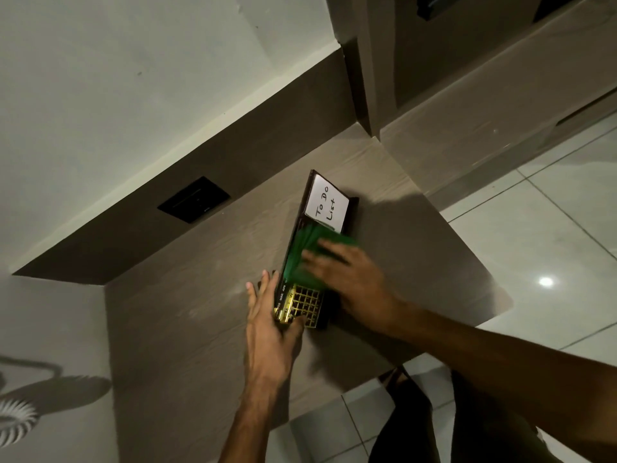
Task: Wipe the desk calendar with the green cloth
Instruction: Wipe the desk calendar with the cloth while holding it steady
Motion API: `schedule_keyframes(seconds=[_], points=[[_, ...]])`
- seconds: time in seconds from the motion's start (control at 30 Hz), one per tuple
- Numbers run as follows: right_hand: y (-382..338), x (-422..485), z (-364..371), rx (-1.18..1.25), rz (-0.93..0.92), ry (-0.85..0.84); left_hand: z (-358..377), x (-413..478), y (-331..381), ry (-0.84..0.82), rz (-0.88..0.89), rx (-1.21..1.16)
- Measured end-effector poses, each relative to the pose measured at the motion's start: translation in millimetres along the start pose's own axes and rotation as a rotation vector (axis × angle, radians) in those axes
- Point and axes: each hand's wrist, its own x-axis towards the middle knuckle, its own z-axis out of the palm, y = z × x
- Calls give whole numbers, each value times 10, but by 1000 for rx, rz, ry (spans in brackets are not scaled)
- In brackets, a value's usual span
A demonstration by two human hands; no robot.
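Observation:
A dark desk calendar (309,304) with a gold grid lies on the brown desk (200,295). A white card reading "To Do List" (326,204) sits at its far end. My left hand (270,325) holds the calendar's near left edge, thumb on the gold grid. My right hand (347,279) presses the green cloth (302,252) flat on the calendar's middle. The cloth is blurred and hides that part of the calendar.
A black wall socket plate (193,199) sits on the brown backsplash behind the desk. A tall brown panel (377,78) rises at the desk's far right corner. Pale floor tiles (551,228) lie past the desk's right edge. A white ribbed object (15,419) shows at lower left.

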Motion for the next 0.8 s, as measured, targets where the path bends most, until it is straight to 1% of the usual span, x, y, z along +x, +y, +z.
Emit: schedule_keyframes(seconds=[0.03, 0.07, 0.17, 0.2, 0.23, 0.27, 0.3, 0.33, 0.37, 0.43, 0.47, 0.5, 0.53, 0.6, 0.63, 0.67, 0.7, 0.77, 0.8], points=[[29, 28, -39, 11, 116, 3, 6, 6, 19, 3, 1, -1], [29, 26, -45, 0, 120, -9, 11, 4, 29, 5, 4, -4], [-47, -84, 45, -32, -205, -157, 14, 4, 14, -11, 8, -15], [-32, -82, 43, -36, -196, -148, 13, 7, 2, -17, 3, -9], [10, -48, 28, -30, -71, -100, 15, 11, -2, -15, -1, -1], [52, -2, 0, -10, 109, -33, 16, 10, 0, -8, -1, 2], [52, 38, -35, 15, 243, -5, 22, 8, 8, -1, 1, -1], [17, 39, -35, 6, 253, 6, 24, 3, 18, 2, -1, -7], [-45, 3, 4, -13, 144, -7, 24, 3, 27, -3, -5, -13], [-207, -134, 118, -37, -198, -86, 16, 6, 8, -22, 0, -15], [-243, -166, 127, -47, -297, -108, 14, 4, -6, -32, 8, -11], [-216, -143, 98, -45, -314, -105, 10, 4, -12, -38, 8, -8], [-150, -73, 68, -55, -254, -78, 3, 11, -14, -38, -4, -9], [-6, 95, -47, -75, -20, -11, -4, 20, -5, -30, -22, -14], [15, 149, -101, -75, 56, -2, -1, 18, 0, -27, -17, -14], [-2, 159, -108, -88, 45, -4, 4, 13, 7, -25, -13, -10], [-46, 135, -78, -103, -37, -23, 7, 9, 9, -24, -11, -9], [-170, 22, 34, -120, -291, -96, 8, -6, -8, -29, -3, -16], [-179, -5, 49, -117, -369, -120, 4, -14, -9, -32, -1, -19]])
